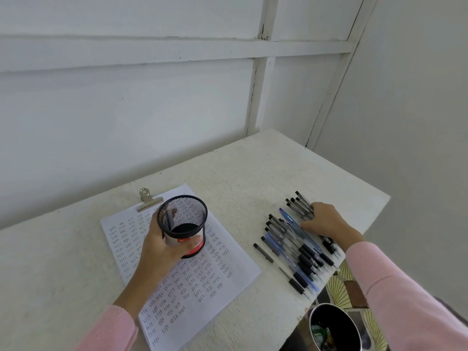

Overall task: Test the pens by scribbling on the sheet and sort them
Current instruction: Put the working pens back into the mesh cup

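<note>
My left hand (162, 247) grips a black mesh pen cup (183, 224) with a red band at its base, held tilted over the sheet (217, 272). The cup looks empty inside. The sheet, covered in rows of small scribbles, is clipped to a board by a metal clip (148, 198). At the table's right side lie several black and blue pens (291, 249) in a loose row. My right hand (324, 220) rests on the far end of that row, its fingers over a few black pens (300, 205).
The white table (253, 168) stands against a white panelled wall, and its right edge runs close to the pens. Below that edge, at bottom right, stands a dark round bin (334, 328) with scraps inside, on a patterned floor.
</note>
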